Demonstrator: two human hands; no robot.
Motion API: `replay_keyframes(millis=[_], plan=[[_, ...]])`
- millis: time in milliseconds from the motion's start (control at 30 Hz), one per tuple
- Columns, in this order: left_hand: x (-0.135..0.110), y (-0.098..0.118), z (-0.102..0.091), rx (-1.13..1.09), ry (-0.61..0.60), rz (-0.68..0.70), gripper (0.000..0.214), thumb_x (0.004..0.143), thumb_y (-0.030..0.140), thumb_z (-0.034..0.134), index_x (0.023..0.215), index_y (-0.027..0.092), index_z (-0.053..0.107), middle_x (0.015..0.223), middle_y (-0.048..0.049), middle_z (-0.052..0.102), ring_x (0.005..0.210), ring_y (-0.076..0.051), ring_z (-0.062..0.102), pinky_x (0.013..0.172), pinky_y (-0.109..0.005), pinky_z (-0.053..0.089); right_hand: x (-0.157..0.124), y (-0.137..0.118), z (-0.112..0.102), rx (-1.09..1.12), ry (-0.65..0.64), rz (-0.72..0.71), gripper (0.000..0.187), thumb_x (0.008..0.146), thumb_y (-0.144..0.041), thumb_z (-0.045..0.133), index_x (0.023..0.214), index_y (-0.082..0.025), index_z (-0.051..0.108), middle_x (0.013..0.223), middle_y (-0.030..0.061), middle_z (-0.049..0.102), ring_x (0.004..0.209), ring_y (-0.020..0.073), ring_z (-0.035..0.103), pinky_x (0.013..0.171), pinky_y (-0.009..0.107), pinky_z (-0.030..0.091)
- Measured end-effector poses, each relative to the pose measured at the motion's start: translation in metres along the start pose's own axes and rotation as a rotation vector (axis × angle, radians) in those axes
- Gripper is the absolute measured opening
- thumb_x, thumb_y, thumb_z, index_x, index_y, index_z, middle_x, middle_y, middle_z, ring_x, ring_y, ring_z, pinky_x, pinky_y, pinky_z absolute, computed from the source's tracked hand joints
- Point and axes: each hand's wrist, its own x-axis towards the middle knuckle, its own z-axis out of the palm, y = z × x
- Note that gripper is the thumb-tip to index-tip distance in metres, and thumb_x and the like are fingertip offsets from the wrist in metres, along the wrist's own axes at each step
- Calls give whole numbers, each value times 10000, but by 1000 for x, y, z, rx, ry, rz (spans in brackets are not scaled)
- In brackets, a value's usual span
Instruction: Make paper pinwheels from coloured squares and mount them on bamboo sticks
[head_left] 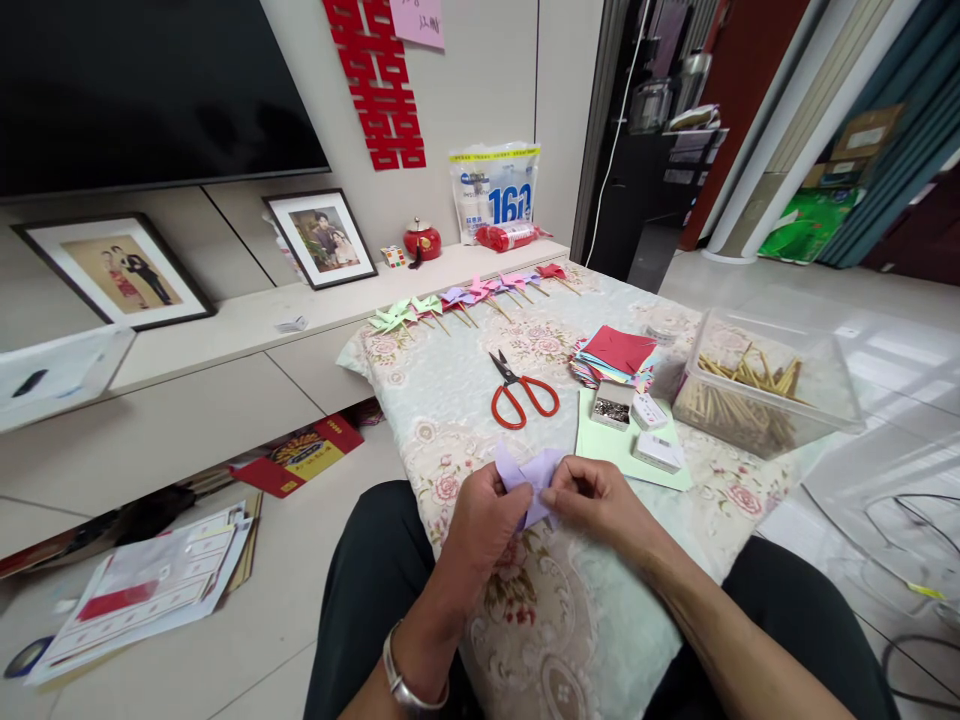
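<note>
Floral-cloth table [442, 380] beside TV wall | left hand [484, 520] and right hand [600, 500] both pinch lilac folded paper [536, 470] between fingertips, over near edge | red scissors [521, 397] mid-table, handles toward person | pinwheels [457, 300] lined along far edge | stick tub [757, 395] at right edge

The left hand [484, 522] and right hand [598, 500] hide much of the lilac paper [534, 470] they pinch, and what lies in the small tin [609, 424] is too small to tell.
</note>
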Motion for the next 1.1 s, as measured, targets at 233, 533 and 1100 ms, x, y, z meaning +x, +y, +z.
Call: replay_keyframes(millis=[233, 533, 1100], plan=[[6, 13, -15, -7, -202, -106, 118, 599, 233, 622, 688, 159, 648, 599, 20, 607, 536, -120, 484, 505, -224, 336, 2, -5, -20, 134, 205, -218, 393, 791, -430, 768, 1115, -223, 691, 984, 53, 672, 894, 202, 605, 763, 310, 479], [14, 14, -17, 169, -268, -10, 128, 549, 138, 598, 639, 190, 672, 593, 5, 627, 556, -152, 518, 481, -223, 324, -4, -8, -2, 13, -123, -89, 733, 768, -230, 734, 1450, -214, 465, 903, -9, 622, 764, 154, 582, 700, 294, 439], [11, 32, -6, 718, -270, 247, 111, 599, 138, 524, 672, 222, 528, 633, 19, 563, 582, -160, 469, 537, -275, 255, -4, -9, 5, -128, -42, -102, 750, 710, -156, 597, 1449, -159, 470, 743, -45, 562, 674, 141, 518, 633, 276, 388]])
